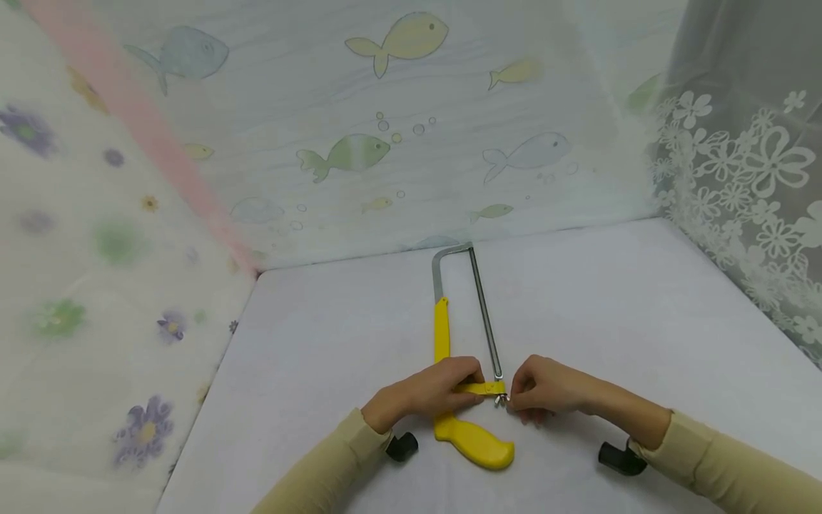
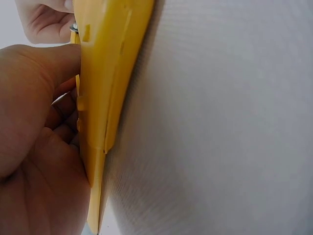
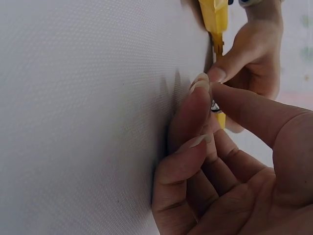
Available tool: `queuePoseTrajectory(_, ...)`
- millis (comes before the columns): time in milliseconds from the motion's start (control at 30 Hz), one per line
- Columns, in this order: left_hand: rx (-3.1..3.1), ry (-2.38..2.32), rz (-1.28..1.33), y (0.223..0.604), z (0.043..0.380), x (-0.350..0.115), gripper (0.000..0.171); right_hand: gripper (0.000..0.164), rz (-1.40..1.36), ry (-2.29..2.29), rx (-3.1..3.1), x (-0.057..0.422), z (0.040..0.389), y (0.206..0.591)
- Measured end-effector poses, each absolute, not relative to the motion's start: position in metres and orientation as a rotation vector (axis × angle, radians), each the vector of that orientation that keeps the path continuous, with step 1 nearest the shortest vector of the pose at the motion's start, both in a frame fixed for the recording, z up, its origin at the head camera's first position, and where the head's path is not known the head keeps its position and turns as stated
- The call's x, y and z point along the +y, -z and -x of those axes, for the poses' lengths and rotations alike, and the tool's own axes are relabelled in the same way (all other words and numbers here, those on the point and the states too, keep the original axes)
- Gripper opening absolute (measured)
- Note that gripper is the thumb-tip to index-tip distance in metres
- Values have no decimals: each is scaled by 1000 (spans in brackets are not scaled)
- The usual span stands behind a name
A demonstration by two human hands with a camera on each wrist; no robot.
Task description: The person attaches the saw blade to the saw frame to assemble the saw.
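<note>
While the left hand (image 1: 433,385) held the hacksaw (image 1: 442,332) by its yellow frame, its grip closed about the lower crosspiece (image 1: 493,388), the right hand (image 1: 555,389) pinched the small metal wing nut (image 1: 500,401) at that crosspiece's end, this grip drawn nearly together. The saw lay on the white surface (image 1: 610,300), its silver blade (image 1: 486,314) along the right side and its yellow handle (image 1: 481,444) nearest the person, before a fish-patterned curtain (image 1: 347,200).
</note>
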State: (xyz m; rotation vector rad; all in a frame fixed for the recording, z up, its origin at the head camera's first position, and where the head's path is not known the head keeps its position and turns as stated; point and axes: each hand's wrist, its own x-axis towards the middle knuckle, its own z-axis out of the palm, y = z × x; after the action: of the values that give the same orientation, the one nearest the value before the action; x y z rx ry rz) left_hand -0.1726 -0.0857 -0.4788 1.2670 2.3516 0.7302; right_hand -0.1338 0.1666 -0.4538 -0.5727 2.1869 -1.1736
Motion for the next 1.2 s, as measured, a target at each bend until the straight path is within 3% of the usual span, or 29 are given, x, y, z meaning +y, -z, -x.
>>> queuePoseTrajectory(433,2362,-725,-1269,478,174,-85,11,15,569,1201,2174,160,133,455)
queuePoseTrajectory(733,2340,-731,-1268,476,171,-86,11,34,517,1197,2160,156,133,455)
queuePoseTrajectory(1200,2361,-717,-1281,475,170,-85,12,24,533,1161,2199,168,134,453)
